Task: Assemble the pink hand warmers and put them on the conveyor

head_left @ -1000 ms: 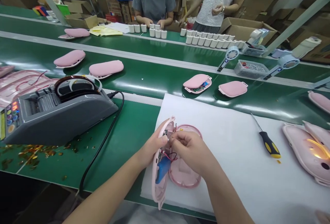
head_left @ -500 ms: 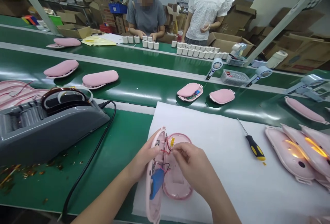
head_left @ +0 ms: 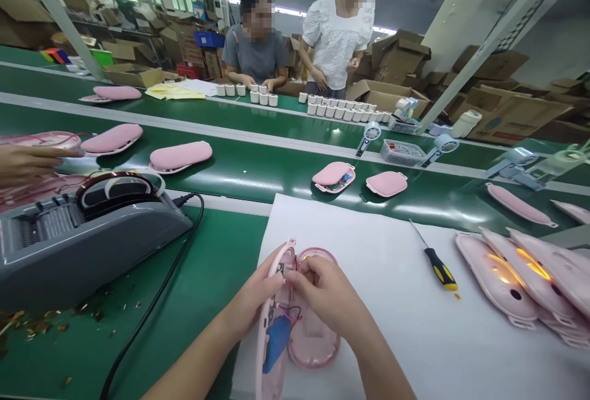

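My left hand [head_left: 251, 295] grips a pink plastic shell half [head_left: 263, 351] standing on its edge, with its inside facing right. A blue-wrapped battery [head_left: 278, 338] and a narrow circuit board sit in it. Fine red and black wires [head_left: 295, 313] run from it toward the other pink shell half [head_left: 316, 345], lying open side up on the white sheet. My right hand [head_left: 325, 289] has its fingers pinched at the circuit board, over the upper part of both halves. The wire ends at its fingertips are mostly hidden.
A screwdriver [head_left: 440, 268] and a stack of pink shells [head_left: 498, 283], some glowing orange, lie to the right. Left stands a grey tape dispenser [head_left: 106, 234] with a black cable [head_left: 161, 289]. Pink units [head_left: 182, 154] sit on the green belt. Two people are opposite; another person's hand [head_left: 37, 163] reaches in left.
My right hand has moved left with the wires, up to the board in the upright shell half. Another person's hand has appeared at the left. The view has shifted slightly.
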Tool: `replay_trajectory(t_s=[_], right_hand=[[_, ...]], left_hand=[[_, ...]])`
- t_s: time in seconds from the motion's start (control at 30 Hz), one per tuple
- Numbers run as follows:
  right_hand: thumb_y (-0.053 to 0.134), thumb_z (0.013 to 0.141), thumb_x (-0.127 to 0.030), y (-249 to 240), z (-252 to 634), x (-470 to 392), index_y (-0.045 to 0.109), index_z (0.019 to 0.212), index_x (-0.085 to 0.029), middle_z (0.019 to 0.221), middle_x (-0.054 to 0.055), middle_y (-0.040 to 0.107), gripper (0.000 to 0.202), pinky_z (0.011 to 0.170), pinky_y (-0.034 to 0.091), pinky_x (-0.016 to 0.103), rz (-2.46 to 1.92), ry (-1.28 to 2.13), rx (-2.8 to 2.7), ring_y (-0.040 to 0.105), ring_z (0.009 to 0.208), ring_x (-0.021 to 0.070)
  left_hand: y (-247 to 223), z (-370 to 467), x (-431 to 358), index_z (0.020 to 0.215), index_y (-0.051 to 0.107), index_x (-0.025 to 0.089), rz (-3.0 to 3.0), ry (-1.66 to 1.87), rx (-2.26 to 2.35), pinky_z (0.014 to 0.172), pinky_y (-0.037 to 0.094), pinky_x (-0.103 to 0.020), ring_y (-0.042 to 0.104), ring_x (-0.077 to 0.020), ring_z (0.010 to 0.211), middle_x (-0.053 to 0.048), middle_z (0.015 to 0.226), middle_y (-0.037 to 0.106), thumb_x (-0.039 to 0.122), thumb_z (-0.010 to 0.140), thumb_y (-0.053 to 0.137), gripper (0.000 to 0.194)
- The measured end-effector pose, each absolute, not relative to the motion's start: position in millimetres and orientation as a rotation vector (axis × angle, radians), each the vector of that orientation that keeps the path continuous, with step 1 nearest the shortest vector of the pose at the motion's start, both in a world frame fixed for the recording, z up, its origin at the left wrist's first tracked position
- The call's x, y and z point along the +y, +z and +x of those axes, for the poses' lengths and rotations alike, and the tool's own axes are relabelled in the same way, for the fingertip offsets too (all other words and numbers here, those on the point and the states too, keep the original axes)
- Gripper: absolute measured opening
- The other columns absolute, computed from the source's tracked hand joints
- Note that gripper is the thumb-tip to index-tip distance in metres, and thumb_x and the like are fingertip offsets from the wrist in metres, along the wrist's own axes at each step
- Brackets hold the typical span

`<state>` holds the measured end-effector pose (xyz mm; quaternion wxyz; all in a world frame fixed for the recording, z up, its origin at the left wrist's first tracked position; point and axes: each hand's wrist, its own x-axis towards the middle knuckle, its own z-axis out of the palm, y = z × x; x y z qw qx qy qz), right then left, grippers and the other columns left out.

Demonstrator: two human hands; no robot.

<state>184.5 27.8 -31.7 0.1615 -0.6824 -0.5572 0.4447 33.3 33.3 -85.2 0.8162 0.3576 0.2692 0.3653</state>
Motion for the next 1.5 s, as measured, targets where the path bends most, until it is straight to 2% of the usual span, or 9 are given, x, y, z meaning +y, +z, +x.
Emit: replay_trajectory(t_s=[0.17,0.3,0.43,0.6,0.8,0.93,1.1,1.33,1.5], right_hand=[[0.041,0.080,-0.047,-32.2,188.3,21.2,0.053,0.074,-0.014,0.080,-0.002,0.053,0.036,0.065,0.027,0.007,-1.885,1.191,-1.580,0.038,0.071,-0.0044],[0.041,0.079,-0.049,-31.7,196.7,10.9,0.058,0.083,-0.018,0.078,-0.002,0.054,0.036,0.060,0.030,0.006,-1.823,1.358,-1.496,0.039,0.065,-0.0056],[0.045,0.075,-0.057,-31.1,200.6,9.2,0.055,0.095,-0.019,0.078,-0.001,0.055,0.044,0.056,0.036,0.004,-1.748,1.421,-1.279,0.047,0.065,-0.0045],[0.043,0.074,-0.061,-21.3,195.7,11.4,0.058,0.093,-0.019,0.074,0.000,0.055,0.048,0.050,0.036,0.004,-1.787,1.395,-1.306,0.048,0.058,-0.0036],[0.042,0.075,-0.045,-19.5,185.6,16.7,0.052,0.072,-0.012,0.063,-0.002,0.044,0.035,0.049,0.027,0.004,-1.794,1.389,-1.466,0.034,0.054,-0.0063],[0.040,0.070,-0.035,-27.8,181.0,20.9,0.049,0.070,-0.011,0.060,-0.002,0.040,0.025,0.052,0.026,0.007,-1.813,1.549,-1.447,0.033,0.055,-0.0051],[0.039,0.069,-0.032,-25.9,179.0,24.7,0.047,0.065,-0.010,0.057,-0.002,0.037,0.024,0.051,0.023,0.008,-1.770,1.614,-1.461,0.030,0.053,-0.0053],[0.037,0.068,-0.030,-21.3,178.6,26.1,0.048,0.064,-0.010,0.057,-0.001,0.039,0.023,0.049,0.023,0.007,-1.797,1.535,-1.495,0.030,0.052,-0.0054],[0.038,0.067,-0.028,-21.8,178.1,25.2,0.047,0.063,-0.009,0.055,-0.001,0.039,0.021,0.048,0.023,0.006,-1.799,1.519,-1.501,0.031,0.050,-0.0051]], left_hand=[[-68.0,37.1,29.2,0.142,0.029,0.019,0.624,0.827,0.671,0.106,0.043,-0.029,0.048,-0.0209,0.122,-0.011,0.139,0.038,0.055,0.066,0.069,0.093],[-53.0,40.0,25.3,0.140,0.030,0.020,0.518,0.826,0.683,0.094,0.048,-0.023,0.056,-0.0174,0.110,-0.011,0.130,0.047,0.049,0.065,0.071,0.091],[-52.1,41.3,25.2,0.140,0.031,0.018,0.546,0.833,0.638,0.093,0.048,-0.024,0.057,-0.0181,0.108,-0.013,0.130,0.047,0.048,0.067,0.071,0.088],[-70.4,39.2,29.9,0.143,0.024,0.019,0.640,0.798,0.625,0.092,0.048,-0.025,0.055,-0.0192,0.109,-0.014,0.132,0.044,0.055,0.065,0.070,0.097],[-86.7,38.1,34.0,0.144,0.027,0.021,0.756,0.832,0.646,0.100,0.044,-0.027,0.052,-0.0189,0.115,-0.011,0.134,0.042,0.059,0.069,0.063,0.091],[-88.1,38.9,35.5,0.146,0.021,0.018,0.771,0.811,0.647,0.097,0.044,-0.030,0.054,-0.0227,0.112,-0.014,0.130,0.046,0.062,0.065,0.065,0.102],[-94.0,38.7,37.7,0.147,0.020,0.019,0.815,0.800,0.673,0.114,0.033,-0.037,0.036,-0.0266,0.133,-0.014,0.138,0.037,0.065,0.066,0.063,0.103],[-94.8,37.9,36.5,0.147,0.019,0.018,0.839,0.790,0.618,0.114,0.033,-0.039,0.043,-0.0265,0.128,-0.015,0.136,0.040,0.063,0.070,0.061,0.098],[-95.5,37.7,37.6,0.148,0.018,0.017,0.879,0.778,0.664,0.117,0.029,-0.038,0.034,-0.0267,0.135,-0.015,0.139,0.037,0.065,0.070,0.059,0.101]])
